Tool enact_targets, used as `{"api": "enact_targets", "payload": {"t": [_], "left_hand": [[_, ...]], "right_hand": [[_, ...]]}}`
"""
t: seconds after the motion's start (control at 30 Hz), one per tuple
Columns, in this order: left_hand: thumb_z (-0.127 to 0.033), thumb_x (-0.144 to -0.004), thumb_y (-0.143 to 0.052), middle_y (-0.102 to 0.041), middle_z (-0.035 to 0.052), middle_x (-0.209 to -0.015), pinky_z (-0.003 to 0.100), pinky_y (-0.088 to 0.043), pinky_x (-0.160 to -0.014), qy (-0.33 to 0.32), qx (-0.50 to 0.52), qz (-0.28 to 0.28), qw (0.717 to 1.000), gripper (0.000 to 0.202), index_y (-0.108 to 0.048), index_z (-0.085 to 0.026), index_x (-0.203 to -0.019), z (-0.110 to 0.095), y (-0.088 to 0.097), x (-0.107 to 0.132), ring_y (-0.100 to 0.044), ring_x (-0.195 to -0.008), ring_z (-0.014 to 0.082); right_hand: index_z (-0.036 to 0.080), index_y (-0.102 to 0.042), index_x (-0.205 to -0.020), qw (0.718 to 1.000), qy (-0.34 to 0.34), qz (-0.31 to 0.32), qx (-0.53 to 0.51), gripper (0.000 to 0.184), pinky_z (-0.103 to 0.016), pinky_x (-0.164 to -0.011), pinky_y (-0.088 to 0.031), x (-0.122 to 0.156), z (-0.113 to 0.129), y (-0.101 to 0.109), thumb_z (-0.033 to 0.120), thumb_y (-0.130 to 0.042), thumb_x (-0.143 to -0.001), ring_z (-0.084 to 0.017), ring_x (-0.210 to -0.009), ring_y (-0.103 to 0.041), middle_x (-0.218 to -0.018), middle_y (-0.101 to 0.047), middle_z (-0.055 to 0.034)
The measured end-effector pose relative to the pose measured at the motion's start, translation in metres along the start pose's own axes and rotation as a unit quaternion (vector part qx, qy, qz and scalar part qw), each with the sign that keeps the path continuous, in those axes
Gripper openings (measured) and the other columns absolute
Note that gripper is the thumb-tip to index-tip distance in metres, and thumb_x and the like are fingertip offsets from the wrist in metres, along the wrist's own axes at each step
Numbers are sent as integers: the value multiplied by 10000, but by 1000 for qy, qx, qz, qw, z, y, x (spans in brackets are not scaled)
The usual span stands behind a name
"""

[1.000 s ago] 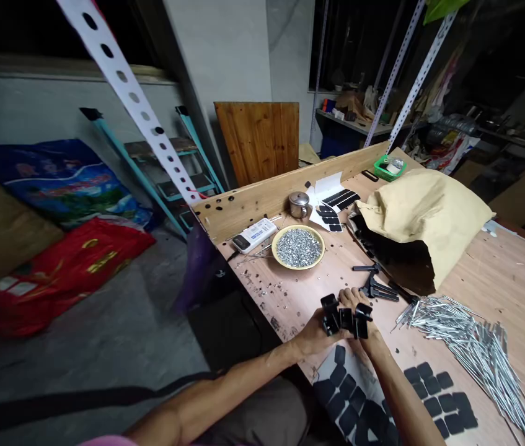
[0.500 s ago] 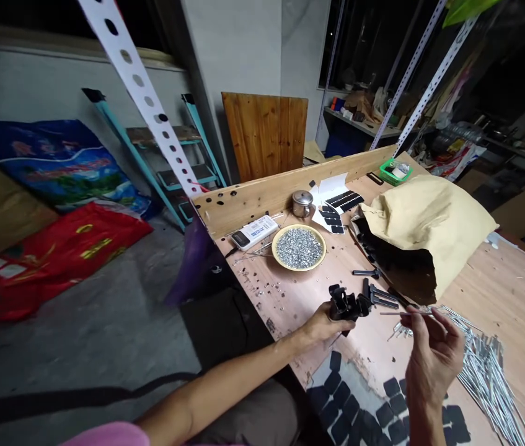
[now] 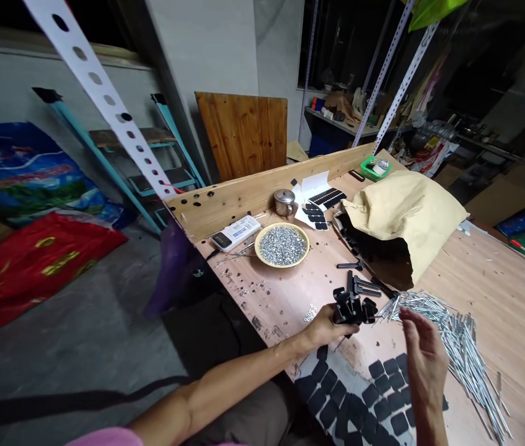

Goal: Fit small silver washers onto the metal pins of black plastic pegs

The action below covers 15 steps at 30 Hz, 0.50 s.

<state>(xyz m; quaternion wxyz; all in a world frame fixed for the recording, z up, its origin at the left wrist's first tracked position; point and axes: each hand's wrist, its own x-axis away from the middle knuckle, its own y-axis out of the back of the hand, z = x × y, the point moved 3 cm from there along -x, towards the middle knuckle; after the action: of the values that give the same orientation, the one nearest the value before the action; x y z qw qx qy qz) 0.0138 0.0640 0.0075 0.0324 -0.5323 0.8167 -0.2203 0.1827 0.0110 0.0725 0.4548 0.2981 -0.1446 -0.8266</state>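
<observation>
Hands: the left hand (image 3: 326, 328) is clenched around a cluster of black plastic parts (image 3: 351, 311), which sit at mid-bench, and the right hand (image 3: 423, 362) is open and empty, fingers spread, just beside a loose heap of zinc-coloured metal pins (image 3: 443, 328) at the cluster's 3 o'clock. Main risk: the cluster appears held by one grip only, so a slip could drop parts onto the black pads (image 3: 359, 396) at 6 o'clock. The unbundled pins are a second concern, since a careless right-hand movement could scatter them or drive a pin end into the skin. Small washers (image 3: 310, 314) lie loose on the wooden workbench (image 3: 499, 297) at the left hand's 12 o'clock and could roll away if the surface is jolted. A yellow-rimmed dish (image 3: 282, 245) of metal bits at 11 o'clock could spill if knocked. Labels: a white boxed device (image 3: 237, 233) at 10 o'clock carries blue print, too small to read. No brand or other writing is legible on it, nor on the red sack (image 3: 43, 272).
</observation>
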Motion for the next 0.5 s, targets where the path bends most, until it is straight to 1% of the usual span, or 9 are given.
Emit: {"api": "enact_targets", "payload": {"t": [0.03, 0.1, 0.17, 0.2, 0.23, 0.27, 0.37, 0.43, 0.5], "left_hand": [[-254, -558, -771, -686, 34, -712, 263, -476, -663, -9, -4, -6, 1000, 238, -710, -123, -747, -2, 1, 1, -612, -678, 159], [-277, -584, -765, -706, 46, -794, 274, -487, -696, -33, -16, -20, 999, 274, -715, -138, -814, -4, 1, 2, -632, -758, 185], [-279, -589, -764, -713, 48, -821, 278, -492, -701, -40, -38, -42, 998, 279, -712, -145, -829, -4, -1, 2, -636, -780, 196], [-269, -585, -766, -713, 46, -805, 276, -492, -692, -34, -51, -49, 997, 269, -711, -143, -816, -2, -2, 1, -636, -764, 194], [-256, -579, -766, -711, 42, -777, 274, -490, -679, -24, -60, -53, 996, 253, -708, -138, -796, 1, -4, 0, -634, -738, 188], [-243, -572, -766, -707, 37, -747, 270, -487, -667, -13, -65, -53, 996, 236, -705, -132, -772, 3, -5, -1, -629, -710, 181], [-242, -569, -764, -703, 30, -755, 269, -480, -687, -1, -37, -39, 999, 244, -706, -134, -780, 9, -5, -3, -623, -727, 175], [-280, -568, -771, -698, 32, -772, 276, -476, -716, -4, -5, -42, 999, 277, -706, -133, -793, 10, 0, -4, -621, -765, 181], [-304, -567, -772, -685, 31, -743, 277, -470, -710, -2, 1, -51, 999, 285, -701, -122, -775, 10, 6, -4, -615, -753, 180]], "right_hand": [[178, -649, -880, 999, -21, 5, 33, 371, -324, -622, -517, -4, -8, 3, 520, -549, -777, -207, -753, -653, -871, -705, -89], [183, -652, -754, 983, -78, 69, 149, 356, -307, -561, -486, -11, -27, -2, 514, -524, -780, -205, -649, -641, -735, -695, -79], [192, -635, -657, 941, -136, 153, 270, 334, -317, -552, -462, -15, -45, -18, 471, -506, -788, -224, -624, -642, -660, -678, -86], [193, -626, -633, 920, -158, 174, 314, 323, -331, -565, -457, -16, -51, -27, 447, -502, -789, -240, -645, -650, -662, -676, -99], [191, -617, -619, 906, -173, 175, 344, 312, -349, -577, -453, -16, -57, -35, 427, -501, -786, -258, -669, -655, -677, -675, -116], [186, -611, -616, 900, -182, 168, 359, 296, -366, -583, -450, -17, -60, -42, 410, -504, -778, -273, -686, -657, -699, -675, -134], [175, -587, -603, 896, -193, 152, 369, 232, -402, -590, -447, -18, -67, -52, 338, -501, -744, -291, -691, -654, -725, -665, -165], [181, -544, -541, 897, -202, 146, 366, 200, -421, -576, -445, -17, -72, -47, 298, -507, -699, -300, -644, -645, -654, -639, -156], [197, -508, -507, 901, -209, 137, 354, 178, -424, -547, -443, -14, -74, -35, 285, -511, -663, -294, -582, -625, -563, -599, -119]]}}
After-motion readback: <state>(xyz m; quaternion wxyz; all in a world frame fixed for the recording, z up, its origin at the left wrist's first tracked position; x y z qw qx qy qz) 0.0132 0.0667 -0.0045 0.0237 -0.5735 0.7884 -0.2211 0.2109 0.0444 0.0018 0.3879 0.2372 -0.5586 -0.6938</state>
